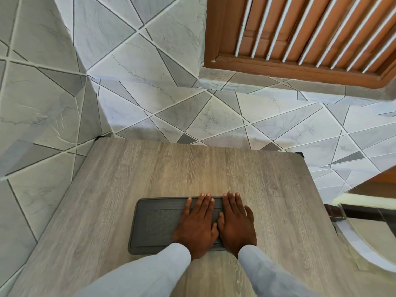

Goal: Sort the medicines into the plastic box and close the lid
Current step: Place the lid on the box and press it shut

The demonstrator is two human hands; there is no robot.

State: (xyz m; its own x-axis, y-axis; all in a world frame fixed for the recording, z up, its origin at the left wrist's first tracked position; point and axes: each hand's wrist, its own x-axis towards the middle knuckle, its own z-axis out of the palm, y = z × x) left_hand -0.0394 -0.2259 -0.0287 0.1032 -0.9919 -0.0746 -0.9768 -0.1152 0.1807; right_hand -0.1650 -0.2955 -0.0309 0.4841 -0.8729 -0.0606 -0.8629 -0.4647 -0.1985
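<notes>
A dark grey plastic box (154,224) lies flat on the wooden table with its lid down. Both my hands rest palm-down on the right half of the lid, side by side. My left hand (196,226) has its fingers stretched toward the far edge. My right hand (235,224) lies beside it, covering the lid's right end, thumb spread out over the table. Neither hand grips anything. No medicines are in sight; the box's inside is hidden by the lid.
The grey wood-grain table (192,168) stands against a tiled wall (171,108). A brown window frame with white bars (300,39) is at the upper right. A glass-topped piece of furniture (364,221) is to the table's right.
</notes>
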